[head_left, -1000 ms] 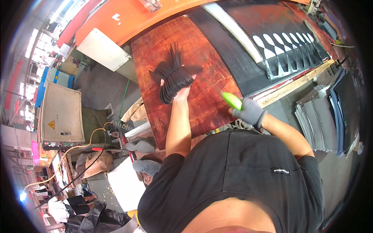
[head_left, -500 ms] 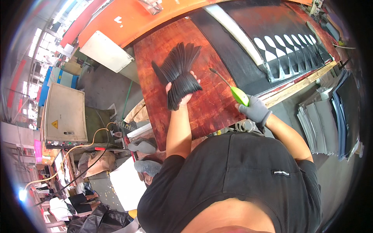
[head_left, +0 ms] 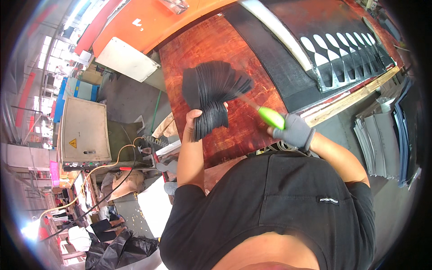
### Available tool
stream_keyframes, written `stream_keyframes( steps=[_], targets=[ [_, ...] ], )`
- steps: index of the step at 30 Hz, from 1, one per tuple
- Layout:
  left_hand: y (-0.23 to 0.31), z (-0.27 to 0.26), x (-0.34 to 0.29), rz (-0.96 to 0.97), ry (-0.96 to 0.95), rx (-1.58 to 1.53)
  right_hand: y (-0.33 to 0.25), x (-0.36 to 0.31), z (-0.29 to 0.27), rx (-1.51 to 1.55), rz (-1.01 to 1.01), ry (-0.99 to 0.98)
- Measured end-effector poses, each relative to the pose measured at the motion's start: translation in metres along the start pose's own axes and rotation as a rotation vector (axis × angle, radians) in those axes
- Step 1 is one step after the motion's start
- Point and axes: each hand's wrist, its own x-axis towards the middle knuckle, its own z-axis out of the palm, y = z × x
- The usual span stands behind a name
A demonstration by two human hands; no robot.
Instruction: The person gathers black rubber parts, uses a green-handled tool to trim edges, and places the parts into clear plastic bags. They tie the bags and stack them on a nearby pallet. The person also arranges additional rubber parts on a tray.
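Observation:
My left hand is closed round the narrow middle of a thick stack of thin black cut pieces, whose far ends spread out like a fan. The bundle is held over a reddish-brown board. In a grey glove, my right hand grips a tool with a bright green handle and a thin shaft. Its shaft reaches left to the fan's right edge. Motion blurs the tip, and I cannot tell whether it touches the pieces.
Right of the board lies a black sheet with a long white strip. Beyond it is a dark sheet with several sole-shaped cut-outs. Stacked grey sheets stand at the right, an orange machine at the back, an electrical cabinet at the left.
The fan of black pieces has turned and spread toward the right, and its lower end has dropped slightly. The green-handled tool has come left and down, bringing its tip up to the fan.

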Motion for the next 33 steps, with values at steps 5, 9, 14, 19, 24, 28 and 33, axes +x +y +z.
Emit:
stream_keyframes(
  steps=[5, 9, 14, 19, 24, 28, 33],
  targets=[
    [-0.017, -0.006, -0.003, -0.012, -0.057, -0.097, 0.003, 0.008, 0.002, -0.152, -0.012, -0.051],
    [-0.024, -0.013, -0.005, 0.046, -0.124, -0.107, 0.003, 0.014, 0.004, -0.148, -0.034, -0.213],
    [-0.027, -0.016, -0.007, 0.012, -0.054, -0.114, -0.004, 0.021, 0.005, -0.105, 0.022, -0.158],
    [-0.028, -0.013, -0.008, -0.029, -0.022, -0.130, -0.013, 0.023, 0.006, -0.257, 0.028, -0.095],
    [-0.028, -0.009, -0.010, -0.018, 0.049, -0.107, -0.018, 0.023, 0.009, -0.218, 0.018, -0.084],
    [-0.026, -0.006, -0.011, -0.035, 0.048, -0.118, -0.017, 0.026, 0.011, -0.255, 0.030, -0.091],
    [-0.028, -0.009, -0.013, -0.042, 0.048, -0.100, -0.012, 0.029, 0.010, -0.203, 0.024, -0.084]
  ],
)
